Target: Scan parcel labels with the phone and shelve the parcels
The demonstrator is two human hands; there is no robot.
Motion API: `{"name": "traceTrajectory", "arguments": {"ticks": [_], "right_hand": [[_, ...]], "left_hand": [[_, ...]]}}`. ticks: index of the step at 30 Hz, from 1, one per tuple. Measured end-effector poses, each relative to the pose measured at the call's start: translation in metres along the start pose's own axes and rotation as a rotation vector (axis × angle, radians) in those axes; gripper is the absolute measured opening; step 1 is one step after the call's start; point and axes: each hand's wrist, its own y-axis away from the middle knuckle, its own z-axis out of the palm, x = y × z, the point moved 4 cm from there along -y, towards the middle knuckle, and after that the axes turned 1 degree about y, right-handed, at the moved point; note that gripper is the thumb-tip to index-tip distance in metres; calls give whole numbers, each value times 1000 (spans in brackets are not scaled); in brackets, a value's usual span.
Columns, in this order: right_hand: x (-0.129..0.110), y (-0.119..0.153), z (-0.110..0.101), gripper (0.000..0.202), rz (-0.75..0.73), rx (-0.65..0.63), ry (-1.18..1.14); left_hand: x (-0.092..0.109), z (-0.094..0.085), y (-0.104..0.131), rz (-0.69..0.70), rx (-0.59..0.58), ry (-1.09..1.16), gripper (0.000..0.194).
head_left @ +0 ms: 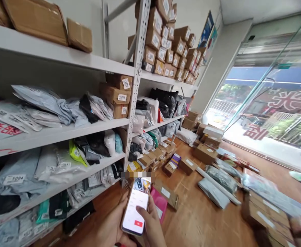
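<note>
A smartphone (129, 219) is held upright at the lower middle of the view, its lit screen towards me. The screen has a small picture at the top, white fields below and a red button near the bottom. My left hand (110, 221) is closed around the phone's left side and lower edge. My right hand (152, 223) grips its right side, with the thumb over the middle of the screen. Behind the phone lies a pink parcel (160, 204) beside a flat cardboard box (167, 193) on the floor. A bit of red shows beneath the phone, too hidden to name.
White metal shelves (62, 132) on the left hold bagged parcels (44, 103) with number labels. Small labelled boxes (163, 51) are stacked on top. Cartons (205, 152) and grey bags (213, 192) cover much of the wooden floor (191, 219). A glass door (263, 103) stands at the right.
</note>
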Motion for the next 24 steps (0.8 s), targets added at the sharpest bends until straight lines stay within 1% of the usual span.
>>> {"name": "traceTrajectory", "arguments": {"ticks": [3,6,10,14,18,20,24], "right_hand": [[13,3,-1,51,-1,86,0],[24,12,-7,44,-29,163,62],[31,24,-13,39,-56,197,98],[29,35,-16,47,-45,210,88],[23,41,-21,51,30,226,53],[19,42,-25,53,41,242,53],[12,45,-31,48,20,251,78]], "left_hand": [[-12,-9,11,-13,165,-70,74],[-31,-16,18,-59,215,-56,77],[-55,-25,22,-43,266,-38,77],[-67,-24,27,-23,260,-52,77],[-70,-15,31,-36,242,-74,83],[-73,-11,32,-47,226,-85,86],[-81,-6,32,-52,180,-69,83]]}}
